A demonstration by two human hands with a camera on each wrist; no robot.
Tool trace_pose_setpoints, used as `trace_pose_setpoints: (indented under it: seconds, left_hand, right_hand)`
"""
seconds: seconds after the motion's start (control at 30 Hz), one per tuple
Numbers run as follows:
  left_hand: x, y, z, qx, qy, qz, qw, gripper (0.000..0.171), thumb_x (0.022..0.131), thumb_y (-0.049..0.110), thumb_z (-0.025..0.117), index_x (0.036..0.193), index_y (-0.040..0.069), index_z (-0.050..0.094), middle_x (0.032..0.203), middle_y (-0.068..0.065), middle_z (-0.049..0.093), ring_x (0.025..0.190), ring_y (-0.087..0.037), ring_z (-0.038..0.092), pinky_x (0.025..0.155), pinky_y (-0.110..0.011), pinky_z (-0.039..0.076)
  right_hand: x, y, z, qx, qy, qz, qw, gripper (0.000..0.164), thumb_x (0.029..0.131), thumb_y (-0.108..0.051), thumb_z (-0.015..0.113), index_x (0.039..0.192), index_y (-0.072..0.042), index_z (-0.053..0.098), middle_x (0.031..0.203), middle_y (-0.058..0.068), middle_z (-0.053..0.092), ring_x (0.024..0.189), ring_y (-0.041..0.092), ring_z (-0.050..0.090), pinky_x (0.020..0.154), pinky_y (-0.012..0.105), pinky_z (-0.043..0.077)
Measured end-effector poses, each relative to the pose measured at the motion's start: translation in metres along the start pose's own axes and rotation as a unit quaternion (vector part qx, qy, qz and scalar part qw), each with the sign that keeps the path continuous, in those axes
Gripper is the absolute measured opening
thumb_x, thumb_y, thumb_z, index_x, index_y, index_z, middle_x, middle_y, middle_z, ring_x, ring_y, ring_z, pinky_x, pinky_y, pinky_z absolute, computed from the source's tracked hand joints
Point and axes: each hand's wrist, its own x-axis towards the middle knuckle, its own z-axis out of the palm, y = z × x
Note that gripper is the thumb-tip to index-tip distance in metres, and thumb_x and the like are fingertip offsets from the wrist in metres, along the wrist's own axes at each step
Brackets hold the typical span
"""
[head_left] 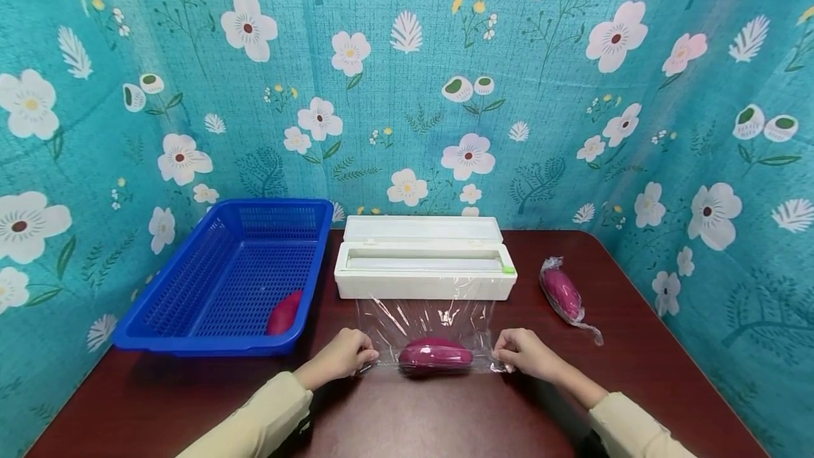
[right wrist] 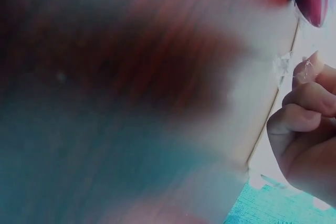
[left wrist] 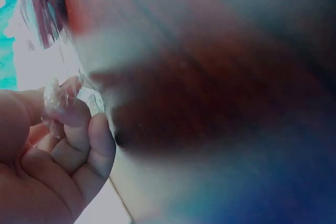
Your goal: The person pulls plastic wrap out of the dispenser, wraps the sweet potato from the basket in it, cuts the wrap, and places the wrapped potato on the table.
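A sheet of clear cling film (head_left: 412, 315) stretches toward me from a white film dispenser (head_left: 426, 287). Beneath its near part lies a smooth, oblong magenta thing (head_left: 435, 355), shaped like a sweet potato, with film over its top. My left hand (head_left: 343, 354) pinches the near left corner of the film. At the opposite corner, my right hand (head_left: 524, 354) does the same, with bunched film showing between thumb and forefinger in the right wrist view. In the left wrist view, gathered film (left wrist: 54, 103) sticks out from the curled fingers. Both hands are beside the magenta thing, apart from it.
The dispenser's lid (head_left: 422, 229) stands open, with a green slider (head_left: 508, 269) at its right end. A blue basket (head_left: 203, 345) at left holds a similar magenta thing (head_left: 284, 313). Another one (head_left: 562, 292), wrapped with twisted film ends, lies at right. A flowered curtain backs the table.
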Motion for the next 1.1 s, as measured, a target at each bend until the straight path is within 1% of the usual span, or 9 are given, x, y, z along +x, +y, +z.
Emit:
trace_pose_setpoints:
  seconds: [0.07, 0.17, 0.33, 0.43, 0.57, 0.73, 0.83, 0.97, 1.1]
  left_hand:
    - [0.002, -0.001, 0.0, 0.011, 0.01, 0.014, 0.9998, 0.015, 0.078, 0.008, 0.066, 0.07, 0.01, 0.054, 0.05, 0.008, 0.044, 0.046, -0.003, 0.04, 0.048, -0.021, 0.037]
    - [0.004, -0.001, 0.0, 0.044, 0.027, 0.065, 0.9965, 0.019, 0.078, 0.006, 0.066, 0.084, 0.011, 0.05, 0.061, 0.003, 0.054, 0.054, -0.007, 0.05, 0.05, -0.023, 0.041]
    - [0.006, 0.002, -0.003, 0.127, 0.02, 0.133, 0.9827, 0.026, 0.079, 0.003, 0.062, 0.099, 0.019, 0.058, 0.079, 0.002, 0.063, 0.069, -0.012, 0.06, 0.056, -0.025, 0.046]
    - [0.006, 0.004, -0.004, 0.172, 0.007, 0.142, 0.9748, 0.04, 0.076, -0.001, 0.059, 0.105, 0.025, 0.066, 0.074, 0.002, 0.059, 0.06, -0.011, 0.056, 0.051, -0.024, 0.043]
    - [0.008, 0.006, -0.004, 0.227, 0.004, 0.157, 0.9612, 0.032, 0.08, 0.008, 0.061, 0.105, 0.028, 0.068, 0.067, 0.002, 0.052, 0.047, -0.012, 0.046, 0.045, -0.025, 0.038]
    - [0.01, 0.008, -0.001, 0.277, 0.005, 0.187, 0.9425, 0.024, 0.082, 0.019, 0.061, 0.103, 0.029, 0.068, 0.066, 0.003, 0.047, 0.043, -0.013, 0.042, 0.04, -0.025, 0.033]
    - [0.012, 0.01, 0.001, 0.285, -0.012, 0.182, 0.9411, 0.025, 0.082, 0.023, 0.058, 0.104, 0.027, 0.068, 0.069, 0.003, 0.047, 0.046, -0.013, 0.043, 0.04, -0.025, 0.031]
    - [0.015, 0.013, 0.002, 0.287, -0.031, 0.171, 0.9421, 0.038, 0.08, 0.049, 0.055, 0.105, 0.024, 0.067, 0.073, 0.003, 0.048, 0.05, -0.013, 0.045, 0.042, -0.027, 0.032]
    - [0.019, 0.013, 0.004, 0.307, -0.014, 0.198, 0.9308, 0.046, 0.066, 0.056, 0.066, 0.096, 0.022, 0.067, 0.072, 0.004, 0.049, 0.051, -0.012, 0.049, 0.042, -0.027, 0.036]
  right_hand:
    - [0.002, 0.0, 0.0, 0.005, 0.004, -0.009, 1.0, 0.01, 0.08, 0.002, 0.061, 0.08, -0.003, 0.052, 0.05, -0.005, 0.05, 0.043, 0.005, 0.049, 0.04, 0.022, 0.041]
    - [0.004, -0.001, 0.0, -0.003, 0.006, -0.039, 0.999, 0.018, 0.078, 0.008, 0.059, 0.087, -0.004, 0.049, 0.05, -0.006, 0.05, 0.044, 0.005, 0.05, 0.042, 0.023, 0.042]
    - [0.007, -0.002, -0.003, -0.085, 0.002, -0.102, 0.991, 0.026, 0.077, 0.011, 0.055, 0.092, -0.009, 0.064, 0.056, -0.01, 0.052, 0.049, -0.002, 0.046, 0.044, 0.019, 0.04]
    - [0.008, -0.003, -0.005, -0.122, -0.008, -0.096, 0.988, 0.026, 0.08, 0.006, 0.057, 0.094, -0.011, 0.07, 0.069, -0.01, 0.06, 0.056, -0.003, 0.046, 0.048, 0.018, 0.039]
    - [0.01, -0.004, -0.005, -0.165, -0.016, -0.08, 0.983, 0.027, 0.083, 0.0, 0.054, 0.097, -0.015, 0.071, 0.086, -0.01, 0.065, 0.068, 0.0, 0.047, 0.055, 0.02, 0.039]
    - [0.015, -0.005, -0.002, -0.204, -0.022, -0.093, 0.974, 0.021, 0.084, -0.03, 0.059, 0.096, -0.018, 0.071, 0.073, -0.017, 0.055, 0.061, -0.001, 0.042, 0.05, 0.018, 0.035]
    - [0.019, -0.005, 0.0, -0.21, -0.024, -0.103, 0.972, 0.032, 0.075, -0.046, 0.065, 0.091, -0.019, 0.072, 0.069, -0.018, 0.052, 0.057, -0.001, 0.04, 0.048, 0.017, 0.034]
    - [0.023, -0.004, 0.004, -0.218, -0.004, -0.143, 0.965, 0.025, 0.073, -0.042, 0.068, 0.084, -0.02, 0.072, 0.071, -0.016, 0.053, 0.059, -0.002, 0.042, 0.048, 0.015, 0.034]
    - [0.029, -0.003, 0.008, -0.237, 0.041, -0.215, 0.946, 0.011, 0.072, -0.033, 0.071, 0.072, -0.021, 0.07, 0.077, -0.01, 0.048, 0.065, 0.001, 0.043, 0.051, 0.014, 0.034]
